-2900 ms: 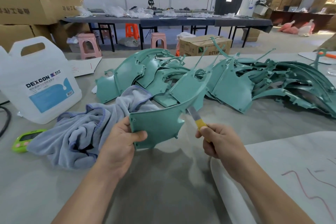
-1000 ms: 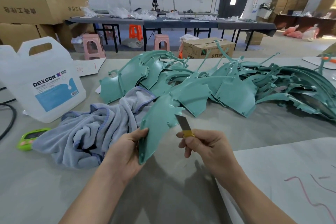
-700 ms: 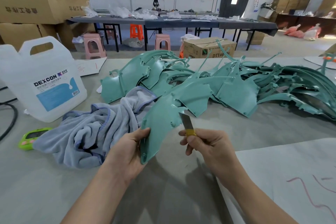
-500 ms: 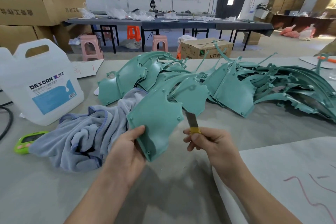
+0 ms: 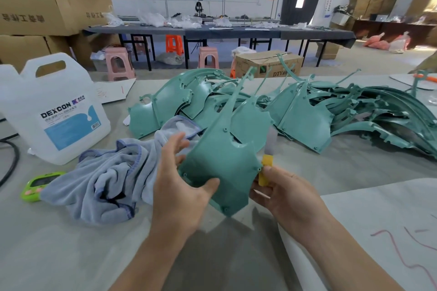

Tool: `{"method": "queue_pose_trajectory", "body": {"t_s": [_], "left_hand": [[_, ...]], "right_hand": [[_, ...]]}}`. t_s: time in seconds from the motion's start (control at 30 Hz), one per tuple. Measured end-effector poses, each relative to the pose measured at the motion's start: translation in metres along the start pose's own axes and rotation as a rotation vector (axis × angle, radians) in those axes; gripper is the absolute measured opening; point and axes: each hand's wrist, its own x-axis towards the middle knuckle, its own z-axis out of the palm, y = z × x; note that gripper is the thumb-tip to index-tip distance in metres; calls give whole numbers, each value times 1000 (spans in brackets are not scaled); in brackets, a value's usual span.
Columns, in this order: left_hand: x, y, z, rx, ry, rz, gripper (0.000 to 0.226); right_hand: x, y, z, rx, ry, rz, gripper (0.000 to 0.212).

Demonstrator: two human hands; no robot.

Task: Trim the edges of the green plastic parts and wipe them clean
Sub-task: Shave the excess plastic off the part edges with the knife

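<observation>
I hold one green plastic part (image 5: 222,163) up over the table, its flat face toward me and a long thin arm pointing away. My left hand (image 5: 182,186) holds its left lower edge, thumb on the front and fingers spread behind. My right hand (image 5: 283,196) grips a yellow-handled knife (image 5: 266,170), whose blade points up along the part's right edge; the blade is blurred. A pile of green parts (image 5: 295,111) covers the table behind. A grey-blue cloth (image 5: 106,172) lies crumpled to the left.
A white DEXCON jug (image 5: 52,111) stands at the left, with a small green timer (image 5: 39,184) in front of it. A black cable (image 5: 9,163) runs at the far left. A white sheet (image 5: 378,231) lies at the right. Cardboard boxes (image 5: 47,0) stack behind.
The part has turned in my left hand from edge-on to face-on. My right hand with the knife has moved in close against its right edge.
</observation>
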Motion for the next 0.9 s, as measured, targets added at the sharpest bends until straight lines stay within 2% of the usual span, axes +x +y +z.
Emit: {"method": "queue_pose_trajectory", "body": {"t_s": [0.07,0.13,0.23,0.33,0.43,0.5,0.63,0.73,0.77,0.9], "left_hand": [[0,2,-3,58,-10,15,88],[-1,2,-3,30,-127,-76,70],[0,0,1,-240,-244,-268,46],[4,-3,1,-392,-135,-296,40],[6,-7,0,-243,-47,-197,33],[7,-11,2,-189,-35,-175,31],[8,-17,5,-202,-36,-197,36],[9,-17,4,-218,-38,-185,51],[9,-17,5,-219,-35,-182,53],[9,-21,6,-239,-22,-204,36]], "right_hand": [[0,1,0,-46,17,-5,25],[-1,1,2,-94,35,-20,26],[-2,2,5,-146,44,-84,21],[-3,1,4,-217,115,-211,26],[-4,-2,0,-300,177,-255,30],[-6,0,0,-355,167,-245,34],[-10,8,10,-401,41,-247,34],[-10,11,14,-449,-14,-252,36],[-9,12,14,-474,-12,-233,36],[-6,14,6,-636,110,-118,35]]}}
